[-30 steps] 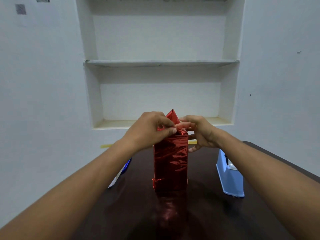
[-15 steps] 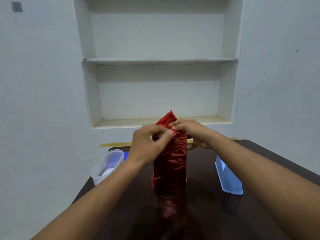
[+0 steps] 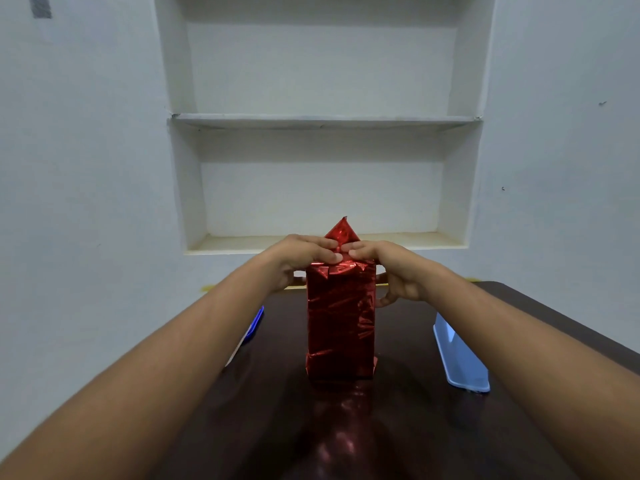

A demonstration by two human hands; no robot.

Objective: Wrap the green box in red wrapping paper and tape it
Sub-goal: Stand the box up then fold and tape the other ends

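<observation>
Red-wrapped box (image 3: 341, 320) stands upright between both hands, left hand (image 3: 300, 254) and right hand (image 3: 388, 268) each in a grip on its top folds.

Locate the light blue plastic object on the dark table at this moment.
In the head view, the light blue plastic object lies on the dark table to the right of the upright red-wrapped box, partly under the right forearm.

Shiny metallic red, crinkled with bright highlights: wrapping paper (image 3: 341, 320) around the upright box. Dark glossy brown, with a red reflection in front of the box: counter (image 3: 398, 427). Pale blue: tray (image 3: 462, 362) right of the box. Deep blue: edge of an item (image 3: 257, 322) left of the box. White: shelf (image 3: 322, 120) beyond the box.
</observation>
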